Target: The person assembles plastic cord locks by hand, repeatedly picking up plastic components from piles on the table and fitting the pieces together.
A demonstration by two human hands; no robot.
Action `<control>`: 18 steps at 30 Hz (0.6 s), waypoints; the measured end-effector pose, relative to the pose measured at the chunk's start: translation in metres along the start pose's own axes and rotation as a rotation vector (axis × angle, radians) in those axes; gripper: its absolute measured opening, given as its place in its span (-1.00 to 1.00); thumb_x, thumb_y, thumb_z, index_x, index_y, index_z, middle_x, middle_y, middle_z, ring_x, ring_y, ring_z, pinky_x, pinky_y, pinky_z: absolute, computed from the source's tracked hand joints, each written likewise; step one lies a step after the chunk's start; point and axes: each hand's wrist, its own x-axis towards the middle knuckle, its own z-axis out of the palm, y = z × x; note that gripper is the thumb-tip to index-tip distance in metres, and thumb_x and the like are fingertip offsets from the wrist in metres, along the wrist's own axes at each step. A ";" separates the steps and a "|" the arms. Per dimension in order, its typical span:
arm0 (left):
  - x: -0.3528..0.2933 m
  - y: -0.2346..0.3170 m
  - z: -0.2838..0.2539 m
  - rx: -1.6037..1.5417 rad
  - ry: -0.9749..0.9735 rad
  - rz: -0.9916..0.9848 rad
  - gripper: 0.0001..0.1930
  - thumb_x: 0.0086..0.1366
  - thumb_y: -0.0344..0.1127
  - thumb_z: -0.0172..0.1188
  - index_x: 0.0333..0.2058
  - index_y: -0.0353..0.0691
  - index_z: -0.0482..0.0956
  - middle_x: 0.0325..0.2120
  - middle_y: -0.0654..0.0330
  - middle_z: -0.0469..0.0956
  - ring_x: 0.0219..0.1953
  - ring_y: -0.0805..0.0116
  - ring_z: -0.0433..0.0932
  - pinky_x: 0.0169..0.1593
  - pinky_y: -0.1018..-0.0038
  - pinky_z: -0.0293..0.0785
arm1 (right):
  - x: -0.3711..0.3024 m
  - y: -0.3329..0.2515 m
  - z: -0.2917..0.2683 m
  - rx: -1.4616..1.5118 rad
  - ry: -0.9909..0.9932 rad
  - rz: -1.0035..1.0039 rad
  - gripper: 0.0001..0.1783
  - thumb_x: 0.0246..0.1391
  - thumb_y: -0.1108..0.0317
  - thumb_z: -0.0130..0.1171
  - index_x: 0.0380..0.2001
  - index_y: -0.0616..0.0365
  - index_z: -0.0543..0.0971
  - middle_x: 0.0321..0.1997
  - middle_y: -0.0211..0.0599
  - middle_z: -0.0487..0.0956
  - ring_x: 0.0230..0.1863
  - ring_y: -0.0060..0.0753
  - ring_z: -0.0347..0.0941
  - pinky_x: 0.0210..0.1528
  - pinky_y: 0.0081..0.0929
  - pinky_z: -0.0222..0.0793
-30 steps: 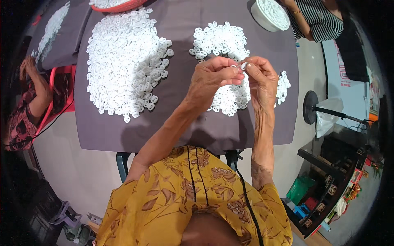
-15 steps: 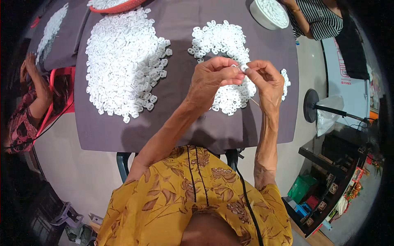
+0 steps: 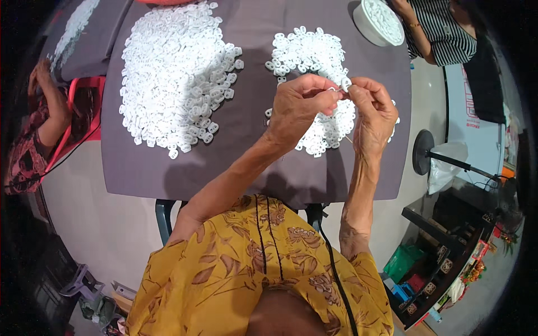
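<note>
Above the table, my two hands meet at the fingertips. My right hand (image 3: 374, 115) pinches a small white plastic piece (image 3: 345, 83) with holes in it. My left hand (image 3: 300, 109) is closed in a pinch right beside it, and a bit of white shows at its fingertips; what exactly it holds is too small to make out. Under and behind the hands spreads a pile of similar white pieces (image 3: 308, 49), partly hidden by the fingers. A larger pile of them (image 3: 171, 78) covers the table to the left.
A white bowl (image 3: 363, 29) of white pieces stands at the far right, near a person in a striped top (image 3: 448, 31). Another person (image 3: 53, 103) sits at the left by a red chair (image 3: 70, 120). The dark cloth-covered table (image 3: 241, 168) ends close to my body.
The view has shifted slightly, so the piles sit a little further right and higher. Both hands keep their pinch, fingertips together, and the white piece stays at my right fingertips.
</note>
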 end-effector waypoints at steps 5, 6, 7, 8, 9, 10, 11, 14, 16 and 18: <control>0.000 -0.001 -0.001 0.027 0.017 0.012 -0.85 0.05 -0.43 0.13 -0.40 -0.39 0.50 -0.54 0.23 0.51 -0.51 0.61 0.41 -0.43 0.69 0.34 | -0.002 -0.003 0.001 -0.059 -0.030 -0.007 -0.85 -0.08 0.57 0.12 -0.36 0.35 0.51 -0.45 -0.31 0.52 -0.42 -0.58 0.43 -0.29 -0.67 0.32; 0.001 -0.002 -0.001 0.043 0.019 0.018 -0.85 0.05 -0.43 0.13 -0.40 -0.39 0.50 -0.55 0.23 0.50 -0.52 0.61 0.41 -0.43 0.69 0.34 | -0.003 -0.005 0.001 -0.088 -0.039 -0.011 -0.84 -0.07 0.58 0.10 -0.34 0.39 0.50 -0.43 -0.30 0.51 -0.41 -0.55 0.43 -0.27 -0.64 0.34; 0.001 -0.003 -0.002 0.059 0.021 0.025 -0.86 0.04 -0.43 0.13 -0.40 -0.38 0.50 -0.55 0.24 0.50 -0.52 0.62 0.41 -0.43 0.68 0.34 | -0.003 -0.004 0.001 -0.088 -0.040 -0.010 -0.84 -0.07 0.58 0.10 -0.34 0.39 0.50 -0.43 -0.30 0.51 -0.41 -0.55 0.43 -0.27 -0.64 0.34; 0.001 -0.003 -0.002 0.059 0.022 0.025 -0.86 0.04 -0.43 0.13 -0.40 -0.38 0.50 -0.55 0.24 0.50 -0.52 0.62 0.41 -0.43 0.68 0.34 | -0.003 -0.004 0.000 -0.110 -0.041 -0.008 -0.84 -0.07 0.58 0.11 -0.34 0.38 0.51 -0.43 -0.31 0.51 -0.40 -0.55 0.43 -0.27 -0.65 0.33; 0.001 -0.003 -0.002 0.086 0.024 0.037 -0.86 0.04 -0.44 0.13 -0.41 -0.38 0.50 -0.56 0.25 0.50 -0.53 0.62 0.40 -0.44 0.68 0.34 | -0.003 -0.003 0.000 -0.132 -0.041 -0.006 -0.84 -0.08 0.58 0.11 -0.34 0.37 0.51 -0.42 -0.32 0.51 -0.39 -0.56 0.43 -0.26 -0.66 0.33; 0.001 -0.003 -0.001 0.113 0.025 0.048 -0.86 0.04 -0.44 0.13 -0.41 -0.38 0.50 -0.57 0.25 0.50 -0.53 0.62 0.40 -0.45 0.68 0.34 | -0.003 -0.004 0.000 -0.132 -0.040 -0.006 -0.84 -0.08 0.58 0.11 -0.34 0.37 0.51 -0.42 -0.32 0.51 -0.39 -0.56 0.43 -0.26 -0.66 0.33; 0.002 -0.003 -0.001 0.113 0.023 0.048 -0.86 0.04 -0.44 0.13 -0.41 -0.38 0.50 -0.57 0.25 0.50 -0.53 0.62 0.40 -0.45 0.68 0.34 | -0.004 -0.007 0.002 -0.163 -0.046 -0.024 -0.84 -0.08 0.58 0.12 -0.35 0.36 0.51 -0.43 -0.33 0.52 -0.39 -0.56 0.43 -0.26 -0.66 0.33; 0.002 -0.004 -0.002 0.123 0.017 0.095 -0.87 0.05 -0.44 0.13 -0.42 -0.38 0.51 -0.58 0.26 0.50 -0.53 0.63 0.40 -0.45 0.68 0.34 | -0.005 -0.008 0.001 -0.219 -0.064 -0.056 -0.84 -0.09 0.57 0.13 -0.35 0.34 0.52 -0.43 -0.33 0.52 -0.39 -0.56 0.43 -0.26 -0.66 0.33; 0.002 -0.005 -0.003 0.125 0.045 0.103 -0.86 0.04 -0.43 0.13 -0.42 -0.39 0.52 -0.58 0.27 0.50 -0.53 0.63 0.40 -0.45 0.68 0.34 | -0.006 -0.008 0.001 -0.242 -0.073 -0.070 -0.84 -0.09 0.57 0.13 -0.35 0.33 0.53 -0.43 -0.33 0.52 -0.39 -0.56 0.43 -0.26 -0.66 0.33; 0.002 -0.007 -0.006 0.123 0.037 0.106 -0.84 0.04 -0.42 0.14 -0.40 -0.40 0.53 -0.59 0.27 0.50 -0.53 0.62 0.41 -0.45 0.68 0.35 | -0.006 -0.007 0.001 -0.292 -0.085 -0.080 -0.84 -0.10 0.57 0.14 -0.35 0.32 0.53 -0.44 -0.33 0.52 -0.39 -0.55 0.44 -0.27 -0.66 0.34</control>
